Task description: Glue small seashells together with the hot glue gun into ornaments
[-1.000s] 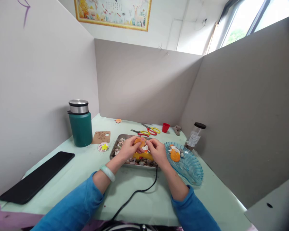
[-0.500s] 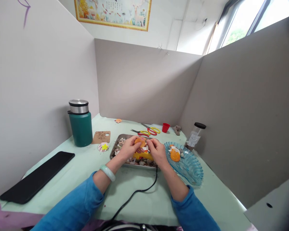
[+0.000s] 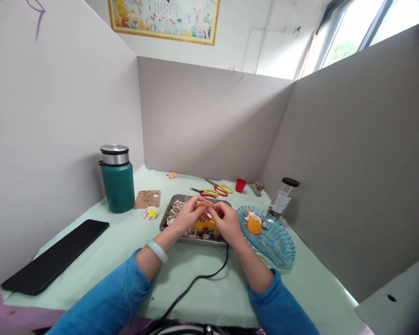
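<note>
Grey partition panels (image 3: 212, 116) are enclosing a desk (image 3: 125, 237) spread with a pale green covering, and a gold-framed picture (image 3: 164, 21) is hanging on the white wall beyond. Over the middle of the desk, the person's left hand (image 3: 188, 216) is gripping a thin, flat orange piece (image 3: 205, 204) between thumb and fingers, and a pale green bangle (image 3: 156, 251) is circling that wrist. The right hand (image 3: 226, 223) is bringing its bent fingers together at the right edge of the piece; whether it is gripping the piece or something small beside it, I cannot tell. Both hands are hovering above a rectangular metal tray (image 3: 202, 241), where shells and pebbles are lying around a yellow object (image 3: 206, 225) partly hidden by the fingers. A black cable (image 3: 204, 277) is running from the tray's near edge towards the person. Just right of the tray, a clear blue scalloped plate (image 3: 282, 249) is carrying an orange-and-white piece (image 3: 254, 226). Two pairs of red-and-yellow-handled scissors (image 3: 223, 189) are lying behind the tray, near a small red cup (image 3: 240, 185). To the left, a dark green bottle with a silver lid (image 3: 118, 186) is standing beside a brown card (image 3: 146, 199).
</note>
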`<state>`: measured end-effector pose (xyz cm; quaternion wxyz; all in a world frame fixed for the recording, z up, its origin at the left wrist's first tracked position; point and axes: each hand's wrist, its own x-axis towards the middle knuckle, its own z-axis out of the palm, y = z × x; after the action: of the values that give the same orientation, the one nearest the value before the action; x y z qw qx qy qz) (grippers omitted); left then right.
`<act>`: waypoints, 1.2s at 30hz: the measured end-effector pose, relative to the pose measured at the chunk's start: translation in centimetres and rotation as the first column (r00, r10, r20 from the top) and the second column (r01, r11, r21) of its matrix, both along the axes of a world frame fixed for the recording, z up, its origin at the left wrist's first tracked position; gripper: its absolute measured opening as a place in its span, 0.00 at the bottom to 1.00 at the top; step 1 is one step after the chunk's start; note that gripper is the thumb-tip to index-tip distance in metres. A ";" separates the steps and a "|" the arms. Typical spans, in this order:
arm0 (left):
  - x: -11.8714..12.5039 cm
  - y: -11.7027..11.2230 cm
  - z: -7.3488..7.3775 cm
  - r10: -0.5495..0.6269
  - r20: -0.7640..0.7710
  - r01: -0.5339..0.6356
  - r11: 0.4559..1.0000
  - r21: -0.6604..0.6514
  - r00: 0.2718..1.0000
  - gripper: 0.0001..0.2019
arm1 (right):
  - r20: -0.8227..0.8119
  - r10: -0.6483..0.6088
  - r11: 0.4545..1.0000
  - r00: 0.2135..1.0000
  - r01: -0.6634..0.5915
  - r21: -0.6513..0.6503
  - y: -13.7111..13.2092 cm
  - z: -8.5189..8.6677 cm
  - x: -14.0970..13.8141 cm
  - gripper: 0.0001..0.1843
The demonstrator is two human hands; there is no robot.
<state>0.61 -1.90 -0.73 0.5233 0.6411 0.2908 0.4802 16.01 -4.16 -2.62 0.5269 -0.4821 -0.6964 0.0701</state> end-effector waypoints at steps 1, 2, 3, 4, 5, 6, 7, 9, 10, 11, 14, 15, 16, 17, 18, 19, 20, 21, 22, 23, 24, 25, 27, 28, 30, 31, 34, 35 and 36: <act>0.0 0.1 0.0 0.017 0.001 -0.017 1.000 0.023 1.000 0.11 | 0.013 -0.019 1.000 1.000 0.019 0.014 0.0 0.0 0.0 0.15; 0.0 0.2 -0.1 0.033 0.009 -0.034 0.998 0.047 0.999 0.11 | 0.024 -0.035 0.999 0.999 0.034 0.025 0.0 0.0 0.0 0.14; 0.0 0.3 -0.2 0.045 0.022 -0.047 0.996 0.070 0.999 0.12 | 0.031 -0.046 0.998 0.998 0.045 0.034 0.0 0.0 0.0 0.14; 0.0 0.3 -0.2 0.053 0.036 -0.056 0.994 0.090 0.998 0.14 | 0.037 -0.052 0.998 0.998 0.051 0.038 0.0 0.0 0.0 0.13; 0.0 0.4 -0.3 0.059 0.049 -0.064 0.992 0.106 0.997 0.14 | 0.043 -0.056 0.998 0.998 0.054 0.040 0.0 0.1 0.1 0.13; 0.0 0.5 -0.3 0.061 0.057 -0.068 0.991 0.119 0.996 0.14 | 0.047 -0.059 0.998 0.997 0.057 0.040 -0.1 0.1 0.1 0.12; 0.0 0.5 -0.4 0.063 0.062 -0.070 0.989 0.129 0.996 0.13 | 0.051 -0.061 0.997 0.997 0.059 0.040 -0.1 0.1 0.1 0.12; -0.1 0.6 -0.4 0.069 0.070 -0.078 0.987 0.143 0.995 0.12 | 0.057 -0.063 0.997 0.996 0.061 0.039 -0.1 0.1 0.1 0.12; -0.1 0.6 -0.5 0.070 0.074 -0.080 0.986 0.147 0.995 0.12 | 0.061 -0.061 0.998 0.996 0.059 0.037 -0.1 0.0 0.1 0.12; -0.1 0.6 -0.5 0.072 0.077 -0.083 0.985 0.149 0.994 0.12 | 0.065 -0.056 0.998 0.996 0.054 0.036 -0.1 0.0 0.1 0.13; -0.2 0.8 -0.7 0.075 0.075 -0.085 0.985 0.153 0.994 0.10 | 0.081 -0.040 0.999 0.996 0.038 0.028 -0.2 0.1 0.0 0.14; -0.2 0.8 -0.7 0.074 0.072 -0.084 0.984 0.155 0.995 0.10 | 0.085 -0.036 0.999 0.996 0.034 0.026 -0.3 0.1 0.0 0.14; -0.2 0.8 -0.7 0.076 0.070 -0.086 0.984 0.158 0.995 0.09 | 0.087 -0.033 0.999 0.996 0.031 0.024 -0.3 0.1 0.0 0.15; -0.2 0.8 -0.7 0.079 0.066 -0.089 0.983 0.162 0.995 0.09 | 0.085 -0.029 0.999 0.996 0.028 0.023 -0.3 0.2 0.0 0.15; -0.3 0.8 -0.7 0.082 0.062 -0.091 0.982 0.167 0.995 0.09 | 0.083 -0.024 1.000 0.996 0.022 0.021 -0.4 0.2 0.0 0.15; -0.3 0.8 -0.7 0.086 0.057 -0.095 0.981 0.171 0.995 0.09 | 0.079 -0.018 1.000 0.997 0.016 0.019 -0.4 0.2 0.0 0.15; -0.3 0.8 -0.7 0.091 0.050 -0.098 0.980 0.173 0.995 0.09 | 0.075 -0.011 1.000 0.997 0.010 0.017 -0.4 0.3 0.0 0.15; -0.3 0.8 -0.7 0.095 0.044 -0.101 0.980 0.172 0.994 0.09 | 0.074 -0.005 1.000 0.997 0.004 0.014 -0.4 0.3 0.0 0.15; -0.3 0.7 -0.7 0.098 0.039 -0.103 0.980 0.171 0.994 0.10 | 0.073 -0.001 1.000 0.997 0.000 0.012 -0.4 0.3 0.0 0.15; -0.3 0.7 -0.6 0.099 0.037 -0.104 0.980 0.169 0.994 0.10 | 0.073 0.002 1.000 0.997 -0.002 0.009 -0.3 0.2 0.0 0.15; -0.3 0.7 -0.6 0.098 0.038 -0.102 0.980 0.168 0.995 0.10 | 0.073 0.003 1.000 0.997 -0.004 0.007 -0.3 0.2 0.0 0.15; -0.3 0.7 -0.6 0.094 0.038 -0.099 0.981 0.169 0.995 0.10 | 0.071 0.005 1.000 0.997 -0.006 0.003 -0.3 0.2 -0.1 0.15; -0.3 0.7 -0.6 0.086 0.040 -0.091 0.981 0.173 0.996 0.10 | 0.063 0.014 1.000 0.998 -0.013 -0.006 -0.3 0.2 -0.1 0.15; -0.3 0.7 -0.6 0.082 0.040 -0.088 0.981 0.174 0.996 0.10 | 0.056 0.018 1.000 0.998 -0.017 -0.009 -0.3 0.2 -0.1 0.15; -0.3 0.7 -0.6 0.077 0.041 -0.083 0.981 0.173 0.996 0.10 | 0.046 0.022 1.000 0.999 -0.021 -0.013 -0.4 0.3 -0.1 0.16; -0.3 0.6 -0.5 0.074 0.039 -0.079 0.982 0.171 0.997 0.10 | 0.043 0.021 1.000 0.999 -0.021 -0.013 -0.5 0.3 -0.2 0.16; -0.3 0.5 -0.4 0.075 0.026 -0.079 0.982 0.171 0.997 0.10 | 0.035 0.026 1.000 0.999 -0.026 -0.013 -0.5 0.5 -0.2 0.16; -0.4 0.5 -0.4 0.079 0.022 -0.082 0.982 0.173 0.997 0.10 | 0.028 0.034 0.999 0.999 -0.033 -0.018 -0.6 0.5 -0.2 0.16; -0.4 0.6 -0.4 0.087 0.022 -0.089 0.981 0.174 0.996 0.10 | 0.016 0.043 0.999 0.999 -0.042 -0.027 -0.6 0.5 -0.2 0.15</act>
<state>0.21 -1.34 -1.10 0.4453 0.6676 0.2718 0.5311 15.78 -4.72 -2.08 0.5130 -0.4746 -0.7100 0.0863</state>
